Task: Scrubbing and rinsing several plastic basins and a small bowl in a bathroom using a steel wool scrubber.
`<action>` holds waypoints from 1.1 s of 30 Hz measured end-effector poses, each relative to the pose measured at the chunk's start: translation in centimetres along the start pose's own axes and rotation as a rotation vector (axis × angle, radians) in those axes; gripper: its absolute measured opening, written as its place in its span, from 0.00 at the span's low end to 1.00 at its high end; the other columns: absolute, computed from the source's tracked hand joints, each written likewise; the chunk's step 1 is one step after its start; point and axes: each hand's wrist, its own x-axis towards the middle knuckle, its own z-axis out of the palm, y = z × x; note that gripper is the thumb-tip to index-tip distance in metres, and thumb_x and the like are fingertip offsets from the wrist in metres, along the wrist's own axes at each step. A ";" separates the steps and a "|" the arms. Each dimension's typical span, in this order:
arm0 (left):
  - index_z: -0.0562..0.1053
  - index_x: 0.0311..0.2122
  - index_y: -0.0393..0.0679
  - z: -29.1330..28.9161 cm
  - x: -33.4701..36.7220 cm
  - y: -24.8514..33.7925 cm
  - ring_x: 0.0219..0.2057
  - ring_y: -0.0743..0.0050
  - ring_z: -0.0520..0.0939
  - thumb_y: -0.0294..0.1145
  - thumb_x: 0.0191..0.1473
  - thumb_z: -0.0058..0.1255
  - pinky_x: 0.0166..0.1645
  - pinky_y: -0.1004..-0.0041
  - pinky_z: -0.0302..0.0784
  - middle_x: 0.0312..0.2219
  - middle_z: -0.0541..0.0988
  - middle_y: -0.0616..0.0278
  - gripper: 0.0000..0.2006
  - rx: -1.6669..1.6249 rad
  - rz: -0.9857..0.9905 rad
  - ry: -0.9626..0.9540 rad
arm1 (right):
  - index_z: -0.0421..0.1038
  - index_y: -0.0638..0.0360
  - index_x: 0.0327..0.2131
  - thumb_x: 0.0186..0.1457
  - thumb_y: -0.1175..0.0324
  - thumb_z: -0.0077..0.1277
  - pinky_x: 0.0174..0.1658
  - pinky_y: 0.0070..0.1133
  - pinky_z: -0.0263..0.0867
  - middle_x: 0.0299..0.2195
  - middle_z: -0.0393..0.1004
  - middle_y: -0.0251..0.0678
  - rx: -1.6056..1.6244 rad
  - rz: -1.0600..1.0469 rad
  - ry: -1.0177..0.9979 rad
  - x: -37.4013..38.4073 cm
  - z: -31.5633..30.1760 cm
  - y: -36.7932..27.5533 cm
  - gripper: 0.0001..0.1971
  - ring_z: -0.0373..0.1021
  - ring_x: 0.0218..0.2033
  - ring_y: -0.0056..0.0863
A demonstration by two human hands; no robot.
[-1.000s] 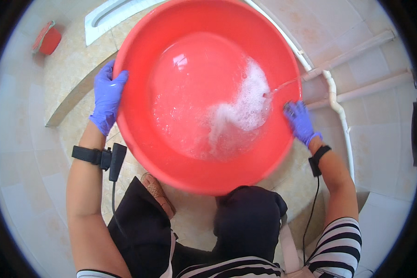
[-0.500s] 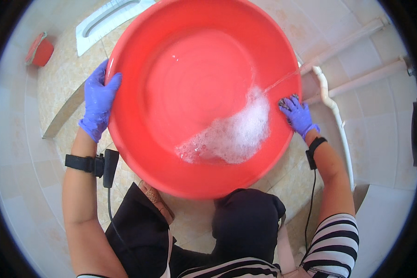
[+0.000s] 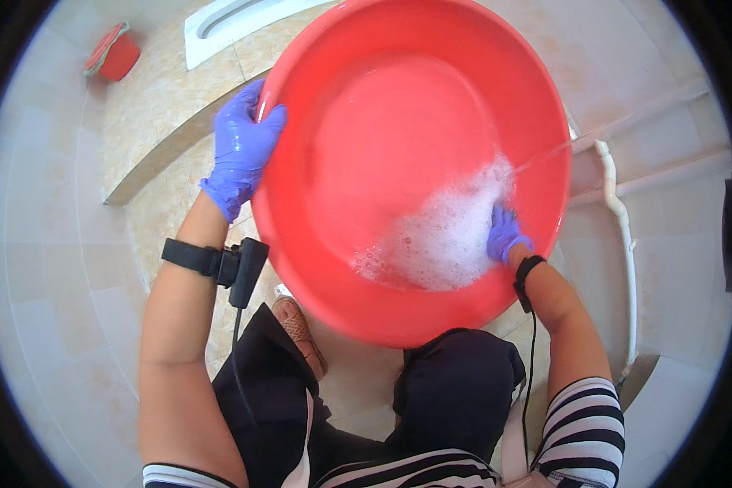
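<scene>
Red plastic basin (image 3: 366, 146), above the tiled floor (image 3: 171, 106), near edge by the right knee (image 3: 468, 358), white suds (image 3: 443, 240) gathered toward its near right side. At its left edge, purple-gloved left hand (image 3: 244, 146), fingers closed around the rim. Inside its right wall, purple-gloved right hand (image 3: 504, 237) at the suds; cannot tell the spread of its fingers or any hold. Beyond the far left edge, white squat toilet (image 3: 240, 26) and red bucket (image 3: 122, 58).

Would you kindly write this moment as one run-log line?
Left hand: holding red basin at rim | right hand: inside basin, at edge of white foam | foam: gathered toward basin's near right side
</scene>
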 end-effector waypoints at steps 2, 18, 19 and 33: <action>0.67 0.44 0.32 0.1 0.1 -0.7 0.34 0.77 0.75 0.25 0.44 0.48 0.39 0.78 0.70 0.35 0.75 0.58 0.19 0.003 0.007 0.003 | 0.59 0.53 0.52 0.50 0.57 0.37 0.54 0.48 0.42 0.52 0.58 0.46 -0.584 -0.238 -0.568 -1.1 0.8 -3.7 0.24 0.50 0.55 0.49; 0.69 0.40 0.33 -1.0 -2.5 -3.5 0.29 0.76 0.76 0.29 0.42 0.47 0.35 0.77 0.70 0.29 0.76 0.56 0.18 0.045 -0.066 0.094 | 0.62 0.60 0.46 0.54 0.63 0.42 0.39 0.21 0.62 0.39 0.65 0.39 1.457 -0.319 -0.231 9.4 -7.0 -18.5 0.17 0.66 0.37 0.26; 0.69 0.40 0.33 -1.6 -3.2 -4.5 0.29 0.76 0.76 0.29 0.42 0.47 0.35 0.77 0.70 0.29 0.76 0.56 0.18 0.053 -0.070 0.102 | 0.59 0.61 0.48 0.53 0.66 0.41 0.42 0.23 0.63 0.42 0.63 0.44 1.111 -0.440 -0.019 9.0 -5.6 -16.8 0.18 0.65 0.40 0.32; 0.65 0.43 0.33 -3.7 -14.1 -14.1 0.34 0.56 0.78 0.36 0.45 0.48 0.38 0.68 0.72 0.32 0.76 0.45 0.21 0.257 -0.407 0.108 | 0.56 0.59 0.50 0.50 0.68 0.39 0.46 0.32 0.63 0.53 0.52 0.50 0.895 -0.574 -0.503 7.0 -2.2 -25.0 0.21 0.62 0.46 0.48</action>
